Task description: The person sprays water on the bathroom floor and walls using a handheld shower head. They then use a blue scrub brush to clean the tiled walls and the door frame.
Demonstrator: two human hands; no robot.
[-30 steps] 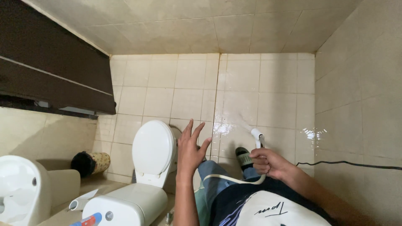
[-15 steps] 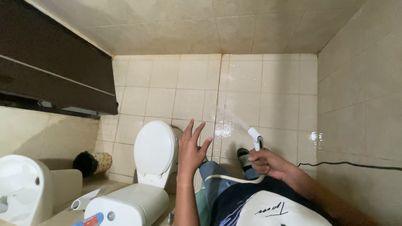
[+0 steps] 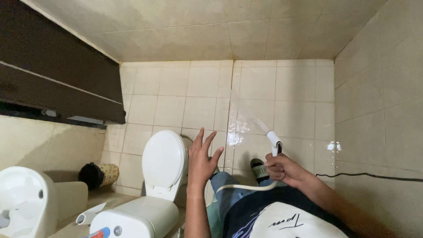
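spray nozzle is in your right hand, low and right of centre, its white head poking up past your knuckles and aimed at the far tiled floor. your right grip is clenched around the nozzle's handle, fingers wrapped tight, and a pale hose curves out of that fist to the left, across your jeans. nearest to you, at the bottom edge, are your white printed shirt and the dark waistband. your left hand is raised just left of the hose, its grip released: palm out, fingers spread, holding nothing and touching nothing, with the toilet lid behind it. under your right hand a dark slipper with a green band stands on the floor, just beside the nozzle.

to the left, near you, is the white toilet tank with a round button on top, and a red and blue thing lies at its near edge, too cut off to tell what it is. the toilet lid stands upright against the tank. farther left, a white basin sits at the frame's edge, and a small bin with a dark liner stands on the floor between the basin and the toilet.

beyond the nozzle a thin stream of water runs up and left onto the floor tiles, which shine wet along one grout line. a dark door fills the far left, and a thin dark cable trails along the right wall.
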